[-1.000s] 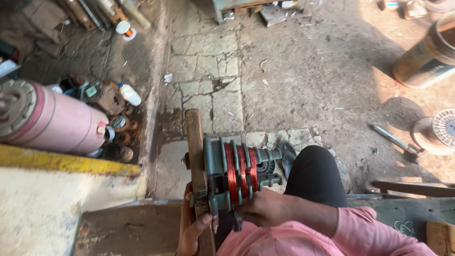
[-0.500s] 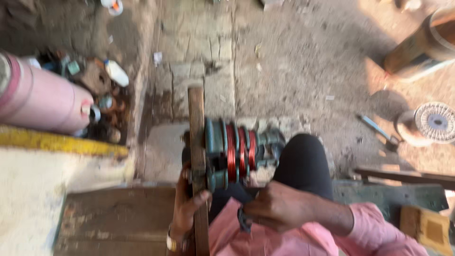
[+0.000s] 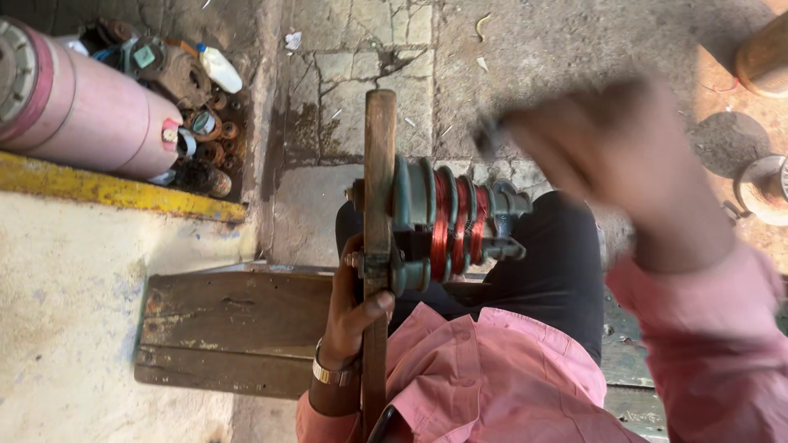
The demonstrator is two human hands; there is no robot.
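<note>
Two hands differ: left hand [image 3: 355, 305] grips the wooden bar [image 3: 379, 205], while the raised, blurred right hand [image 3: 624, 156], grip unreadable, leaves the copper coil former [image 3: 447, 223] liable to tip.

I see a worn wooden bench [image 3: 238, 328] on the cracked stone floor [image 3: 369, 74]; a pink cylinder [image 3: 90, 111] and rusty parts [image 3: 201, 139] lie on that floor.

Single view, head-worn camera: looks steeply down from above the person's lap, close on the left hand [image 3: 355, 305] and the winding jig [image 3: 443, 223]; the stone floor [image 3: 525, 74] lies farther off. No second view.
</note>
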